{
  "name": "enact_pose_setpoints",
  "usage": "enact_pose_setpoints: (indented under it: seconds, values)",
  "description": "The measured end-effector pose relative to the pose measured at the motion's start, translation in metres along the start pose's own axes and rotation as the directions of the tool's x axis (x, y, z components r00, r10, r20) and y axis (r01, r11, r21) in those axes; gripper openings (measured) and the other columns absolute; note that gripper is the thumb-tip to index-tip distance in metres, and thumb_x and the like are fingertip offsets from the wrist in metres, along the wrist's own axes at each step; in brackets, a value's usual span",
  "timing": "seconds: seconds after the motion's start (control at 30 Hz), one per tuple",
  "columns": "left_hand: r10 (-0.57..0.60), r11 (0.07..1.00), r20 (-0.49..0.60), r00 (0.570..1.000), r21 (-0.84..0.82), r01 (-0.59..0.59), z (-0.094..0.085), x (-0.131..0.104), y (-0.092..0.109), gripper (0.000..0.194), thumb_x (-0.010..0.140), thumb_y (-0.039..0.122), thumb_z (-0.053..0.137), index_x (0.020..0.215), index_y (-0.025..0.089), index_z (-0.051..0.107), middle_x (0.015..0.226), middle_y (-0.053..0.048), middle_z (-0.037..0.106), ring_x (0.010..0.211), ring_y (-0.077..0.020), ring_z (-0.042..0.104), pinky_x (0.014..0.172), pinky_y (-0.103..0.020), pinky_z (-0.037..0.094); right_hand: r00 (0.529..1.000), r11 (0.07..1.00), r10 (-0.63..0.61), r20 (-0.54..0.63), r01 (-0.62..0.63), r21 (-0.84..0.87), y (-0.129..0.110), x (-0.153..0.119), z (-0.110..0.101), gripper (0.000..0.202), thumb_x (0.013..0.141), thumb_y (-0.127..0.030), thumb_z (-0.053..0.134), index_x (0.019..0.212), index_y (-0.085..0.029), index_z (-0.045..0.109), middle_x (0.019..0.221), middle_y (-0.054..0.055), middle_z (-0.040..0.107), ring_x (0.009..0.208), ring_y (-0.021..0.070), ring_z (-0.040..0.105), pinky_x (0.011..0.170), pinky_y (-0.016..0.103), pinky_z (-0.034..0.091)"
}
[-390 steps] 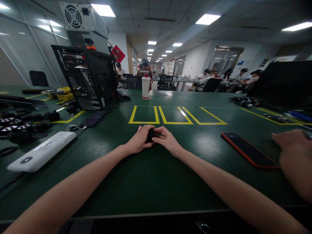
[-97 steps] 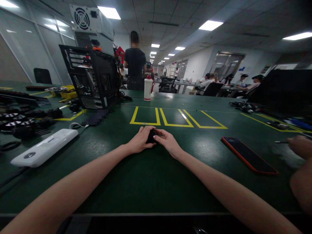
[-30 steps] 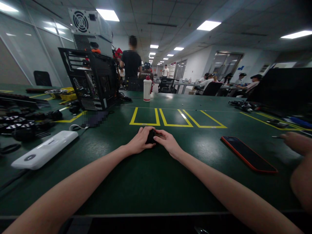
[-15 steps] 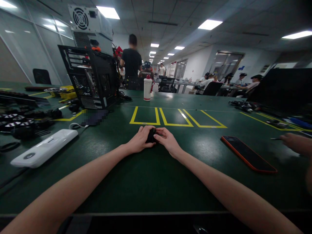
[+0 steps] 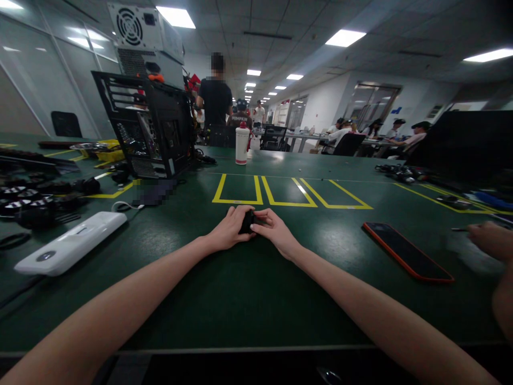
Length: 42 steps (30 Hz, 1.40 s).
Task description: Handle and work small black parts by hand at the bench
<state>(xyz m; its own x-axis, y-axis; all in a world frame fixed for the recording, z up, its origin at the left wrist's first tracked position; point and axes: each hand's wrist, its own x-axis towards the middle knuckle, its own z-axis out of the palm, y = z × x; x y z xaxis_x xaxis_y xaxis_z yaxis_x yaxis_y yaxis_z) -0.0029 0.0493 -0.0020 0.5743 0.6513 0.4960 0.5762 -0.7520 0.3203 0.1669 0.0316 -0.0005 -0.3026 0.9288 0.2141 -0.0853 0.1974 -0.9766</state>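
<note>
Both of my hands meet low over the middle of the green table [image 5: 248, 299]. My left hand [image 5: 232, 227] is wrapped round a small black object [image 5: 247, 221], mostly covered by my fingers, so its kind does not show. From the other side, my right hand [image 5: 273, 229] pinches the same object between thumb and fingers. Just beyond the hands lie three yellow tape outlines [image 5: 237, 202] on the table top.
On the left lie a white power strip-like device [image 5: 72, 243] and an open black computer case [image 5: 148, 123]. A white bottle [image 5: 241, 144] stands behind. Rightward are an orange-edged phone [image 5: 406, 251] and another person's hand [image 5: 491, 240] with a thin tool and clear plastic.
My hands stay on the black object with only a slight shift of the right thumb. At the right edge, the other person's hand moved and clear plastic now shows below it.
</note>
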Motion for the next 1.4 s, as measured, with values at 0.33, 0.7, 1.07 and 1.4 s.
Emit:
enact_pose_setpoints:
  seconds: [0.33, 0.7, 1.07, 1.4]
  values:
    - [0.018, 1.000, -0.011, 1.000, 0.001, -0.018, -0.0009, 0.0007, 0.0013, 0.056, 0.072, 0.033, 0.058, 0.119, 0.018, 0.032, 0.113, -0.010, 0.044, 0.097, -0.0246, 0.043, 0.084, -0.040, 0.038, 0.998, 0.999, 0.042, -0.047, -0.042, -0.010, 0.0071, 0.0072, -0.0024, 0.036, 0.067, -0.027, 0.063, 0.101, -0.020, 0.054, 0.104, 0.006, 0.057, 0.097, 0.0171, 0.054, 0.089, 0.039, 0.040]
    - [0.020, 1.000, 0.011, 1.000, 0.015, -0.020, -0.0028, 0.0003, 0.0018, 0.056, 0.073, 0.033, 0.056, 0.120, 0.016, 0.030, 0.114, -0.011, 0.043, 0.096, -0.0246, 0.042, 0.084, -0.039, 0.038, 1.000, 0.999, -0.014, -0.009, 0.014, -0.040, 0.0014, 0.0003, -0.0006, 0.030, 0.064, -0.024, 0.065, 0.091, -0.022, 0.053, 0.095, 0.002, 0.056, 0.093, 0.0152, 0.054, 0.085, 0.035, 0.042]
    - [0.000, 1.000, -0.012, 1.000, -0.017, -0.001, 0.0009, 0.0008, -0.0001, 0.058, 0.071, 0.032, 0.060, 0.120, 0.019, 0.031, 0.114, -0.010, 0.043, 0.098, -0.0251, 0.042, 0.085, -0.040, 0.038, 0.998, 0.999, 0.035, -0.045, -0.036, -0.017, 0.0092, 0.0090, -0.0034, 0.034, 0.068, -0.031, 0.062, 0.100, -0.021, 0.055, 0.103, 0.004, 0.058, 0.097, 0.0174, 0.054, 0.087, 0.037, 0.042]
    - [0.005, 1.000, -0.008, 1.000, 0.010, -0.005, 0.0007, 0.0008, 0.0001, 0.057, 0.072, 0.033, 0.058, 0.119, 0.018, 0.031, 0.114, -0.010, 0.042, 0.097, -0.0250, 0.041, 0.085, -0.040, 0.038, 0.999, 0.999, -0.049, 0.005, 0.049, 0.010, 0.0041, 0.0021, -0.0018, 0.029, 0.064, -0.024, 0.066, 0.089, -0.021, 0.053, 0.096, 0.001, 0.057, 0.095, 0.0147, 0.054, 0.089, 0.034, 0.041]
